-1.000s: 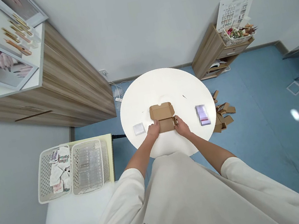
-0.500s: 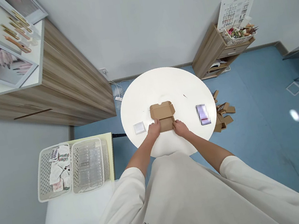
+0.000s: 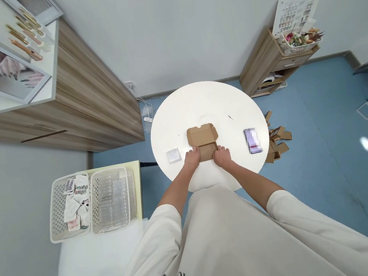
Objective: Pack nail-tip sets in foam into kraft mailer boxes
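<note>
A small brown cardboard box (image 3: 206, 152) lies on the white oval table (image 3: 195, 103), its lid flap folded open toward the wall. At its near left corner my left hand (image 3: 192, 157) grips the side wall, fingers closed on the card. My right hand (image 3: 222, 156) pinches the near right corner in the same way. The inside of the box looks bare where it shows between the hands. To the left of my left hand lies a flat clear plastic case (image 3: 173, 155). A purple packet (image 3: 252, 140), blurred out, lies to the right.
Two white baskets, one with printed packets (image 3: 75, 203) and one with clear cases (image 3: 112, 202), stand on a side table at left. Flattened and folded cardboard boxes (image 3: 276, 143) are heaped beyond the table's right edge. A wooden cabinet (image 3: 101, 90) rises at left.
The view has shifted slightly. My right hand's fingers have curled more tightly at the box's right corner; the box stays in place with its lid open.
</note>
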`<state>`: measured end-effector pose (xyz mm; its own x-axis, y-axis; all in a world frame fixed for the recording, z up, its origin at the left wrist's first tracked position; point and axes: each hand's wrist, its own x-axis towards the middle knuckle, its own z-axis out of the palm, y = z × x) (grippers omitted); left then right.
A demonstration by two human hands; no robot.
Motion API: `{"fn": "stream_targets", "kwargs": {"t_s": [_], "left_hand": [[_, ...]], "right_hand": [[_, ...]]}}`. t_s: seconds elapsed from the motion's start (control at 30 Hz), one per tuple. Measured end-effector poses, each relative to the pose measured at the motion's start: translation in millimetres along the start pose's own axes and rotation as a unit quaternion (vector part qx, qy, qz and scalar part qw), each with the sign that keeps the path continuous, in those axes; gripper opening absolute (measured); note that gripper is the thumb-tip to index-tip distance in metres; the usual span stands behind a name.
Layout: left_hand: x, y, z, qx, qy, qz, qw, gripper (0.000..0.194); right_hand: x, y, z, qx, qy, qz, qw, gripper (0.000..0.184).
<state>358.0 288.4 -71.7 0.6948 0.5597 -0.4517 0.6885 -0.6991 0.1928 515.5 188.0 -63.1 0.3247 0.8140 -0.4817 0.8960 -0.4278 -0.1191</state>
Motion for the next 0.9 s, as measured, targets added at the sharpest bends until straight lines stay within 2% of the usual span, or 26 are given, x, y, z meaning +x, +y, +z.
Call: {"fn": "stream_targets", "kwargs": {"t_s": [0.17,0.33,0.5,0.63,0.77,0.9], "left_hand": [[4,3,4.6,0.004,-0.011,-0.007,1.000,0.094],[4,5,3.4,0.014,-0.002,0.006,1.000,0.095],[0,8,-1.5,0.023,0.010,0.003,1.000,0.094],[-4,11,-2.5,0.015,0.015,0.006,1.000,0.102],[-14,11,0.5,-0.029,0.017,0.008,0.999,0.105],[-31,1,6.4,-0.114,0.043,0.009,0.993,0.092]], "right_hand": [[-2,-1,1,0.004,0.000,0.023,1.000,0.042],[-6,2,-5,0.010,-0.006,-0.012,1.000,0.041],[-4,14,-12,0.026,-0.014,-0.073,0.997,0.063],[5,18,-12,0.012,-0.036,-0.087,0.995,0.079],[9,16,-12,0.005,-0.033,-0.079,0.996,0.085],[8,14,-13,-0.011,-0.036,-0.075,0.996,0.085]]}}
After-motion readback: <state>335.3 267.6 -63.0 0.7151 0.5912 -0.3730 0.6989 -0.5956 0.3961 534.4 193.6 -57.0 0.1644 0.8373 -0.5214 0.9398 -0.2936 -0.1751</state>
